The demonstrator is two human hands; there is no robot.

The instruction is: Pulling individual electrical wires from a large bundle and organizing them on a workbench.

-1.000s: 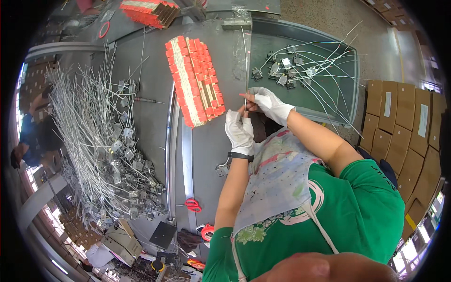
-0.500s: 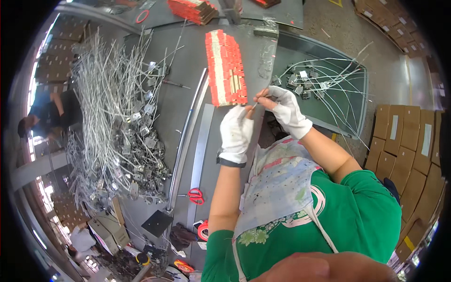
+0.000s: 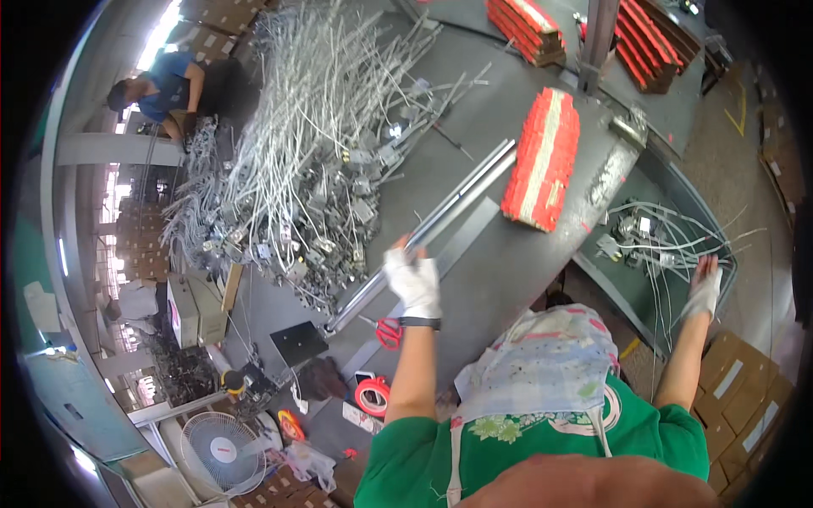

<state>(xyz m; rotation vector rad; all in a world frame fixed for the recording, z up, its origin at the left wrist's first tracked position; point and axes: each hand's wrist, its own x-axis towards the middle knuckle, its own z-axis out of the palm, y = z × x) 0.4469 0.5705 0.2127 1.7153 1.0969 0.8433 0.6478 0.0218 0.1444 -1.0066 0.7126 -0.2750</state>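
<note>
From the head view, the hands had split apart from their shared pinch a moment before. The left hand (image 3: 413, 284) dropped onto the long metal rail (image 3: 423, 235) on the grey table (image 3: 500, 279), fingers pressed flat, gripping nothing I could tell. The right hand (image 3: 703, 289) swung out to the wire bin (image 3: 669, 245), fingers spread over the wires. The rail's long axis ran from near left to far right, toward the red stack (image 3: 542, 159).
</note>
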